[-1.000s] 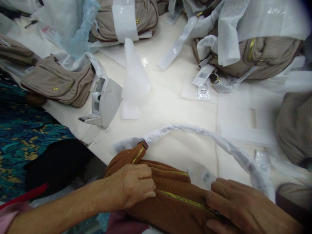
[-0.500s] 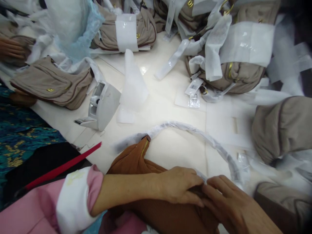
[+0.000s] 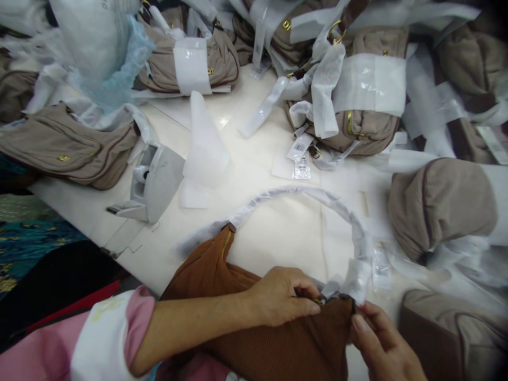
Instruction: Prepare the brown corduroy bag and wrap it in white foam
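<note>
A brown ribbed handbag lies at the table's near edge, its strap wrapped in white paper arching over the table. Across the bag reaches my left hand, thumb and fingers pinched at the top opening near its right end, where a small bit of metal shows. My right hand grips the bag's right top corner between thumb and fingers, just below where the wrapped strap meets it. A clear packet with a label lies right of the strap.
A grey tape dispenser and a white foam sheet stand beyond the bag. Several taupe bags, partly wrapped in white, surround the table, including one at left and one at right. A blue-edged plastic bag sits at back left.
My hands have moved apart: the right has shifted to the bag's corner, exposing the strap end, while the left stays near the opening. A co-worker's hand at far left has left view.
</note>
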Tool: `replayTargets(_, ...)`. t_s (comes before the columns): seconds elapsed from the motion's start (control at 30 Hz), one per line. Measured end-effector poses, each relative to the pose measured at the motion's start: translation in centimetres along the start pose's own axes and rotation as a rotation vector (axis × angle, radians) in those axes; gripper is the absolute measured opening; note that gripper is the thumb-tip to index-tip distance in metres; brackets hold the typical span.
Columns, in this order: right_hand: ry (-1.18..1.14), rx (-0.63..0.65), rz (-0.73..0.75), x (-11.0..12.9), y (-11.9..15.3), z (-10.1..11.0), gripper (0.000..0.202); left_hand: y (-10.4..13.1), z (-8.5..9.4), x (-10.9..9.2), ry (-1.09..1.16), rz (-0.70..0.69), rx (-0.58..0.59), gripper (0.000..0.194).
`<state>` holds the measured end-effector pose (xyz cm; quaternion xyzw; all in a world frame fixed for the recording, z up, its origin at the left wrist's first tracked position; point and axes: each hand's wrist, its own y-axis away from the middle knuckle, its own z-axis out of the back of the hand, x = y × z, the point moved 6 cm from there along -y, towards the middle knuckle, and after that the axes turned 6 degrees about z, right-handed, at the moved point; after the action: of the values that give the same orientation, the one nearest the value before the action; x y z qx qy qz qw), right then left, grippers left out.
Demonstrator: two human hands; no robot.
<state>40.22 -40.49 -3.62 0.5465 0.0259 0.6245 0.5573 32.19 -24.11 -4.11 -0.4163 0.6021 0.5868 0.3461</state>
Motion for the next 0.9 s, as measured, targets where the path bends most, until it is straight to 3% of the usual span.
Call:
replayTargets(0.17, -0.095, -0.11, 0.071, 1.3, -0.5, -1.8, 0.059, 0.4, 0.6, 0.8, 0.21, 0.072, -0.154, 0.017)
replayTargets(0.3, 0.061, -0.206, 0.162, 1.2, -0.7, -2.2, 0.062, 0.4, 0.1, 2.5, 0.478, 0.26, -0.122, 0.026)
replayTargets(0.37, 0.157, -0.256, 0.201, 1.3, -0.6, -2.3, 0.061, 0.1, -0.1, 2.9, 0.557, 0.273, -0.129, 0.025)
replayTargets(0.6, 0.3, -0.396, 0.313, 2.5, 0.8, -2.6, 0.053, -0.5, -0.4, 2.0, 0.36, 0.094, -0.065, 0.01)
replayTargets(0.7, 0.324, -0.431, 0.308, 2.5, 0.7, -2.3, 0.051, -0.5, 0.1, 1.6, 0.306, 0.029, -0.098, 0.011)
replayTargets(0.9, 0.304, -0.403, 0.306, 2.1, 0.3, -3.0, 0.052, -1.4, -0.4, 2.7, 0.237, 0.13, -0.106, 0.018)
